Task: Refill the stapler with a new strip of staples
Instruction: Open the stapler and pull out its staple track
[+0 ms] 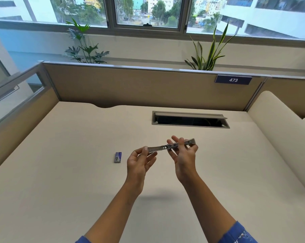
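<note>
A long, thin metal stapler (172, 146) is held up above the desk, swung open flat into one silver bar. My left hand (141, 162) pinches its left end between thumb and fingertips. My right hand (183, 155) grips the right half, fingers wrapped over the top. A small purple box of staples (117, 157) lies on the desk to the left of my left hand, apart from it. No loose strip of staples is visible.
The beige desk (60, 181) is bounded by partition walls behind and on the left. An open cable slot (190, 120) sits at the back centre. A rounded cream divider (274, 120) rises on the right.
</note>
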Available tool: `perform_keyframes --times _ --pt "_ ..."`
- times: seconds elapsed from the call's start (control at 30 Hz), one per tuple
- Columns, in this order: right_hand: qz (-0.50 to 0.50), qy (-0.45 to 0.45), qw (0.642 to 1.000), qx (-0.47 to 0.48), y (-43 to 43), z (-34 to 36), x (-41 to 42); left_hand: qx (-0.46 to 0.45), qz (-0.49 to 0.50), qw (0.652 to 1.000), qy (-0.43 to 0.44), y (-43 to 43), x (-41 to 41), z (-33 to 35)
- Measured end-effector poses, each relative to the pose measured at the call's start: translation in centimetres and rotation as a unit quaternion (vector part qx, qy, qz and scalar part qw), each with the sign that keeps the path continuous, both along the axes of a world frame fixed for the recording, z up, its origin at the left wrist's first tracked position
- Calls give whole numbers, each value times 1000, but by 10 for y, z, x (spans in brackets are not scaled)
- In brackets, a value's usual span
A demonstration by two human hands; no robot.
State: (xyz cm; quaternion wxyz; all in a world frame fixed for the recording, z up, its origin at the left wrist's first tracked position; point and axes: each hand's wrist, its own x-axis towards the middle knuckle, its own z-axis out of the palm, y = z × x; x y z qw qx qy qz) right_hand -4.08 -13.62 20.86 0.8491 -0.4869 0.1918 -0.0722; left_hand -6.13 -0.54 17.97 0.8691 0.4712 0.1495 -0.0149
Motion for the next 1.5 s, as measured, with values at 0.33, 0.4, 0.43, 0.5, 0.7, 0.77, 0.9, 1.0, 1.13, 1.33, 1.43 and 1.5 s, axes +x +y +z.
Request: perform_keyframes --times 0.33,0.4,0.43,0.5,0.7,0.77,0.9,1.0,1.13,1.33,1.43,1.5 --pt "24 -51 992 -113 -6 10 0 187 -155 968 65 24 5 -4" --pt "43 -62 988 -136 -8 13 -1 219 -181 957 58 26 7 -1" --pt "51 -66 986 -142 -8 15 -1 232 -188 953 53 27 7 1" --pt "72 -78 983 -148 -8 17 -3 245 -183 952 30 28 8 5" --pt "136 -110 962 -207 -6 17 -8 256 -119 955 -92 19 10 32" --pt "151 -115 957 -221 -5 17 -10 265 -120 948 -128 15 10 41" --pt "179 -134 938 -266 -4 18 -11 267 -130 938 -178 7 12 53" --pt "188 -151 928 -285 -4 19 -13 254 -115 941 -193 5 12 55" --pt "178 -170 917 -313 -4 20 -12 247 -92 945 -194 3 12 54" --pt "134 -223 878 -401 -4 29 -9 217 -58 955 -193 -1 11 51" --pt "137 -245 859 -427 -4 33 -5 202 -29 961 -187 -3 12 51" --pt "128 -268 838 -458 -6 35 -2 196 -13 964 -181 -3 13 50"
